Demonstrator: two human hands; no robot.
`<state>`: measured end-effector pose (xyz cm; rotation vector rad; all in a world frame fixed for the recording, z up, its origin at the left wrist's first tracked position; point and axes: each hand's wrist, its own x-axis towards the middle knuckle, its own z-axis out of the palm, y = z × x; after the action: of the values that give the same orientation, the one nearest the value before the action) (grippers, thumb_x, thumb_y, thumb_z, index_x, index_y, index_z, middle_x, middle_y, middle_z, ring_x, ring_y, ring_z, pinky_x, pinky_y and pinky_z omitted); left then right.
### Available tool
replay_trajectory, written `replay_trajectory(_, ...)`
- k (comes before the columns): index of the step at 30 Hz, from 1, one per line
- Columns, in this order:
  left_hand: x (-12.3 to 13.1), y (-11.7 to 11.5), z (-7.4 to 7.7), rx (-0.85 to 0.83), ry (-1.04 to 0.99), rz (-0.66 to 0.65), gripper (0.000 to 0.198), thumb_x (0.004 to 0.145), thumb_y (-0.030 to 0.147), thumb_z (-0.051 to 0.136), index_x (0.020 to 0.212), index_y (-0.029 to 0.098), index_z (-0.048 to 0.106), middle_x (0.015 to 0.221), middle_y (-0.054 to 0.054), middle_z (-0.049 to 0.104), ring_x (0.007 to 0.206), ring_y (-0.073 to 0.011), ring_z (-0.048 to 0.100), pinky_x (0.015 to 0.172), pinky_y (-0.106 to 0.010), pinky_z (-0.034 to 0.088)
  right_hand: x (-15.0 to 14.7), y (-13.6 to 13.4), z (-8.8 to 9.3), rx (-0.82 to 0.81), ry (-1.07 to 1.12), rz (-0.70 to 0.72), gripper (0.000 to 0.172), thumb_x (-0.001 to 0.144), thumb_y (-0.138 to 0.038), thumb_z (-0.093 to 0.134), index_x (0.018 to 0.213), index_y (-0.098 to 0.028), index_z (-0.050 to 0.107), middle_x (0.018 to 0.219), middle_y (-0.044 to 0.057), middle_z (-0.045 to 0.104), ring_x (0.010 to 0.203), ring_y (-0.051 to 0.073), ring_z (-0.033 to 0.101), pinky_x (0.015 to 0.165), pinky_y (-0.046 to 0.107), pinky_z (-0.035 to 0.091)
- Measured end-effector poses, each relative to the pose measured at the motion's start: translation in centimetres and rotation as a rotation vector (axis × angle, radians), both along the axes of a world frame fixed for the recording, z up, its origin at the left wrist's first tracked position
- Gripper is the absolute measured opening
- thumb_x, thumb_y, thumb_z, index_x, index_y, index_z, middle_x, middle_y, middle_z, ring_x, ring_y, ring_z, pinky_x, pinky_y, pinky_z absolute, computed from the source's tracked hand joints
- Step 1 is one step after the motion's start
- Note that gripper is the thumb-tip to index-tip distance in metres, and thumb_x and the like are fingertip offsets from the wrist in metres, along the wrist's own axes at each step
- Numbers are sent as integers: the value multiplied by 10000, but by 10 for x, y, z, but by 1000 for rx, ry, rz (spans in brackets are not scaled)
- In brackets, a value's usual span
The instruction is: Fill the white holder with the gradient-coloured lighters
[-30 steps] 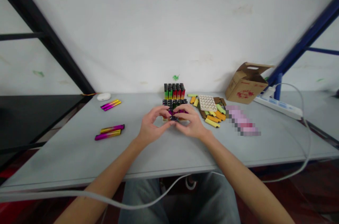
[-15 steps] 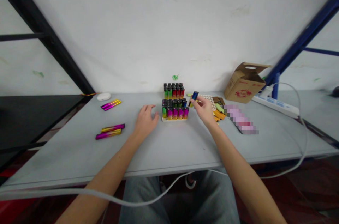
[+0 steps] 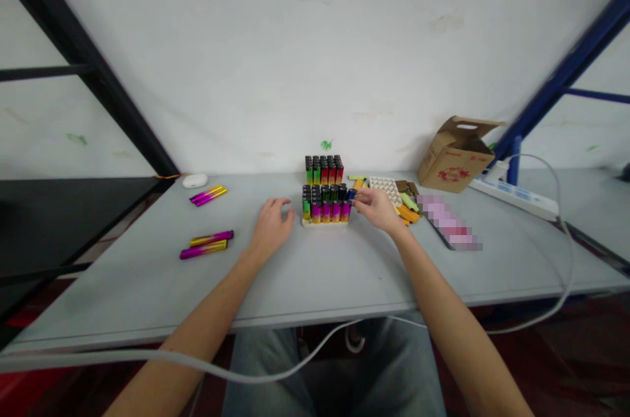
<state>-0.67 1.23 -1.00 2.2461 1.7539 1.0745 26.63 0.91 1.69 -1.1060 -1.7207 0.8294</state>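
Head view: nearest to us, a white cable [image 3: 236, 377] loops across our jeans [image 3: 268, 364], below the edge of the grey table [image 3: 315, 279]. Our left hand [image 3: 272, 226] is over the tabletop, fingers loosely curved and thumb held apart from them, left of the tubes. Two purple-and-yellow pieces [image 3: 204, 249] lie farther left. Our right hand [image 3: 377, 208] has its fingertips pinched on a blue tube [image 3: 351, 194] at the right end of the front block of tubes [image 3: 327, 210] (we cannot tell whether it touches its neighbours). That block stands upright in a white tray [image 3: 325, 224]. Right of our right hand lie yellow and orange pieces [image 3: 407, 214] and a pixelated pink item [image 3: 450, 220]. Beyond the hand, a pale holed tray [image 3: 385, 191] rests near those pieces. Farther back we see a second upright block [image 3: 324, 171], a white case [image 3: 195, 180], a power strip [image 3: 516, 197], an open cardboard box [image 3: 453, 157] and, behind everything, the marked white wall [image 3: 325, 62].
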Motion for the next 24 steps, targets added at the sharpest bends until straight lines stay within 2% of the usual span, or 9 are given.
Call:
replay_trajectory(5, 0, 0, 0, 4, 2, -17, 290, 867, 227, 430, 1061, 135, 626, 1054, -118, 630, 1038, -248, 601, 981, -405, 457, 4, -1, 2, 67, -114, 54, 216, 798, -225, 552, 912, -126, 705, 868, 74, 739, 812, 217, 686, 763, 334, 524)
replay_trajectory(10, 0, 2, -1, -2, 2, -18, 289, 871, 220, 420, 1054, 140, 629, 1045, -111, 632, 1012, -235, 606, 973, -395, 462, 4, -3, 1, 179, -272, -64, 312, 793, -154, 536, 1046, -147, 718, 916, 69, 745, 773, 204, 675, 700, 303, 520)
replay_trajectory(14, 0, 1, 0, -8, 0, -21, 293, 872, 231, 431, 1060, 131, 632, 1049, -119, 630, 1003, -240, 608, 968, -402, 465, 3, -3, -1, 241, -356, -117, 358, 779, -110, 533, 1075, -176, 722, 907, 54, 750, 733, 197, 676, 674, 292, 519)
replay_trajectory(20, 1, 1, 1, 4, 1, -29, 281, 866, 237, 446, 1039, 136, 643, 1039, -116, 638, 990, -241, 613, 968, -409, 467, 0, -2, -4, 247, -385, -170, 347, 775, -101, 544, 1072, -180, 707, 930, 55, 753, 756, 199, 703, 687, 296, 540)
replay_trajectory(24, 0, 1, 1, -9, 0, -30, 280, 864, 230, 445, 1033, 133, 646, 1041, -117, 640, 1001, -243, 611, 971, -404, 466, -1, -1, -8, 253, -363, -244, 328, 779, -125, 572, 1079, -199, 681, 861, 42, 757, 746, 199, 712, 713, 315, 553)
